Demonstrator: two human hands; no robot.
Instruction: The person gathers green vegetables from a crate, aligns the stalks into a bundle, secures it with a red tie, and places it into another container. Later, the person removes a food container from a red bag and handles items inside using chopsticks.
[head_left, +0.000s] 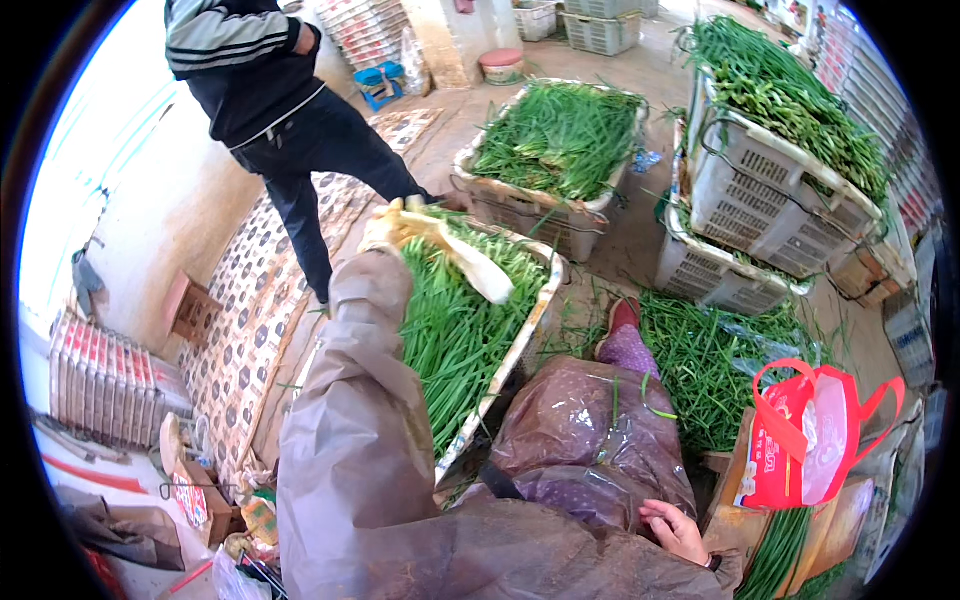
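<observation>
My left hand (384, 225), in a yellowish glove, is stretched over the near crate (559, 274) of green leafy stalks. It grips a long pale item (480, 266), seemingly a rubber glove, which lies across the stalks (457, 337). The fingers are partly hidden by the glove and sleeve. My right hand (675, 531) is bare, with a dark band at the wrist. It rests by my lap on the plastic-covered clothing, fingers slightly bent and apart, holding nothing.
A person (285, 112) stands beyond the near crate. Another filled crate (540, 210) is behind it, with stacked crates (772, 195) at right. Loose stalks (720, 375) cover the floor. A red bag (810, 442) sits on a wooden bench (731, 517) to my right.
</observation>
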